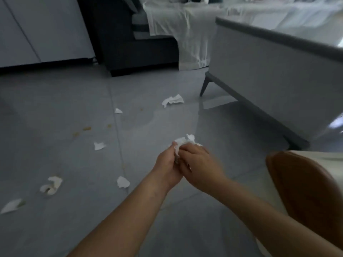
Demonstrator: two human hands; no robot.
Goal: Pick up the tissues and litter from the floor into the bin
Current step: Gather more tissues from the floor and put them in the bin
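My left hand (167, 166) and my right hand (200, 164) meet above the grey tiled floor and both grip a crumpled white tissue wad (185, 141) that sticks out past the fingers. Several white tissue scraps lie on the floor: a large crumpled tissue (173, 100) far ahead, a small scrap (118, 110) left of it, a torn scrap (99, 145), a folded scrap (122, 182) beside my left forearm, a curled piece (51, 186) and a flat piece (11, 205) at the far left. Small yellowish crumbs (86, 128) dot the tiles. No bin is in view.
A grey bed frame (269, 71) on a slanted leg (205, 86) stands at the right, white bedding (185, 30) hanging over it. A dark bedside unit (133, 49) and white cabinet doors (46, 28) line the back. A brown rounded object (306, 191) is at my right.
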